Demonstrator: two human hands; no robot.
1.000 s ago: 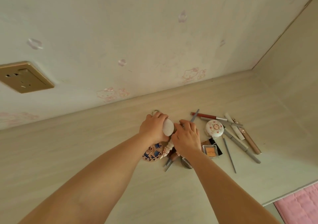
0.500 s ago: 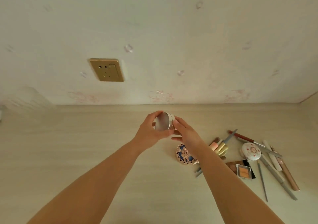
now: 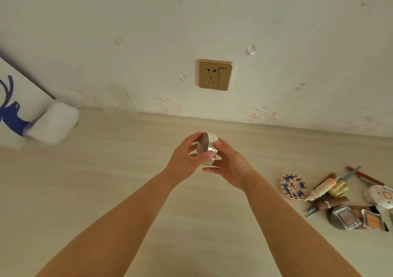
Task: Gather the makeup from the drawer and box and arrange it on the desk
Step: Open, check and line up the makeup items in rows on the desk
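The view has swung to the left since half a second ago. The pile of makeup (image 3: 348, 202) now sits far off at the right edge, and a white bag with a blue drawing (image 3: 10, 106) and a white roll (image 3: 53, 123) have come into sight at the left. The gold wall socket (image 3: 214, 75) has moved toward the middle of the wall. One second ago both hands were down on the pile; now they are up above the bare desk (image 3: 106, 181).

Both hands hold one thing, a round silver compact (image 3: 207, 148). The left hand (image 3: 185, 159) wraps its fingers and thumb around the left side, and the thumb presses on the rim near the bottom. The right hand (image 3: 231, 166) touches the right side with its fingertips, and its other fingers are spread loosely under it.

The compact is tipped on its edge, with its flat round face turned to the left. It sits right between the two hands, lifted off the desk and well apart from the pile. The flowery round case (image 3: 293, 186) lies at the near edge of that pile.
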